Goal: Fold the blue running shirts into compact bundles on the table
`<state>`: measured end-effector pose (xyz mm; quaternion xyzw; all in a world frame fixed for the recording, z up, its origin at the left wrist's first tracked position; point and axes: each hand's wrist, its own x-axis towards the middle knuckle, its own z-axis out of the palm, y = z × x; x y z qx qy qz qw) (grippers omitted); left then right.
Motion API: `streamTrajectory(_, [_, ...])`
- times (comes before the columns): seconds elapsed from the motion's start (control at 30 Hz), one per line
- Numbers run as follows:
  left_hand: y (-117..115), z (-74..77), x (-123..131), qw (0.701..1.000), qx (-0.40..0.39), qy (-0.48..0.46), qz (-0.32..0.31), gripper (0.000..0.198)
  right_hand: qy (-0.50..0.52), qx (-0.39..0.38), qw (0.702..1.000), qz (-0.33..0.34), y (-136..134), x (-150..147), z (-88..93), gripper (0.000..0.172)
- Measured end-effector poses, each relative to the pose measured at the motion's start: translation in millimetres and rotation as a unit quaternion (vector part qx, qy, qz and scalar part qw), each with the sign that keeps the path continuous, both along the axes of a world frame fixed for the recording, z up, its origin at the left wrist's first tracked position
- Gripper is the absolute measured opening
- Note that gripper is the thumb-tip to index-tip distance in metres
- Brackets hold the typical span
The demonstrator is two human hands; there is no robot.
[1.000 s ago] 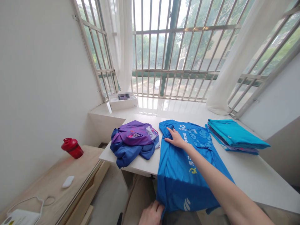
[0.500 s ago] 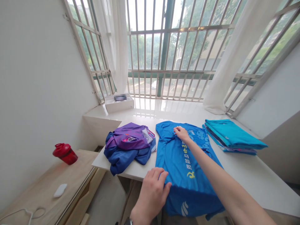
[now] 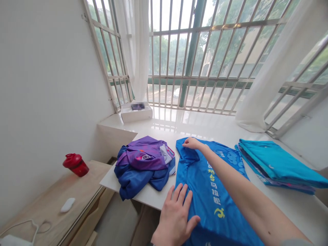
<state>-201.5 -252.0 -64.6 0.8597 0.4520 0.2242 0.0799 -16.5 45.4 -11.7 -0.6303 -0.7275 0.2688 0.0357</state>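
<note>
A blue shirt (image 3: 202,191) with white and yellow print lies spread on the white table, its near part over the front edge. My right hand (image 3: 192,143) pinches the shirt's cloth near its far left corner, at the sleeve. Flat on the shirt's near left edge rests my left hand (image 3: 177,212), fingers spread. Left of the shirt is a crumpled heap of purple and dark blue clothing (image 3: 147,157). A stack of folded clothes (image 3: 274,160), bright turquoise on top, sits to the right.
On the windowsill stands a white box (image 3: 137,114) with a blurred item in it. At the left, a wooden surface (image 3: 51,194) holds a red shaker bottle (image 3: 77,165), a white mouse-like object (image 3: 68,205) and a white cable. White curtains hang by the barred window.
My right hand has moved left across the shirt to its sleeve area. The fingers of my left hand have spread out on the cloth. The view has shifted slightly.
</note>
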Motion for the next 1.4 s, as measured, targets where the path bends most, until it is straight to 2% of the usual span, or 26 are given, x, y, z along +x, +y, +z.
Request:
streamTrajectory(0.23, [1.5, 2.4, 0.3, 1.000, -0.007, 0.002, -0.003, 0.063, -0.029, -0.076, 0.996, 0.019, 7.1, -10.9, 8.2, 0.028])
streamTrajectory(0.37, [2.3, 4.7, -0.7, 1.000, -0.012, -0.001, -0.009, 0.062, -0.031, -0.079, 0.996, 0.042, 3.6, -6.4, 16.9, 0.025])
streamTrajectory(0.5, [2.3, 6.9, -0.9, 1.000, -0.013, 0.015, -0.009, 0.062, -0.029, -0.077, 0.996, 0.041, 2.2, 0.4, 17.7, 0.023])
streamTrajectory(0.73, [0.5, 5.1, 0.5, 1.000, -0.015, 0.026, 0.003, 0.060, -0.028, -0.138, 0.990, 0.030, 2.2, 10.1, 17.7, 0.045])
streamTrajectory(0.97, [0.9, 4.8, -0.4, 1.000, -0.024, 0.019, 0.002, 0.060, -0.040, -0.202, 0.977, 0.059, -6.3, 15.1, 23.1, 0.040])
streamTrajectory(1.1, [0.6, 5.3, -0.5, 0.999, -0.027, 0.019, 0.000, 0.059, -0.003, -0.154, 0.986, 0.065, -9.5, 26.9, 25.2, 0.042])
streamTrajectory(1.23, [1.1, 6.0, 0.0, 1.000, -0.024, 0.021, 0.003, 0.059, 0.026, -0.040, 0.998, 0.037, -6.7, 41.9, 20.1, 0.045])
streamTrajectory(1.4, [1.1, 7.5, 0.2, 1.000, -0.024, 0.016, 0.009, 0.059, -0.041, 0.089, 0.995, -0.014, 0.1, 52.6, 0.7, 0.032])
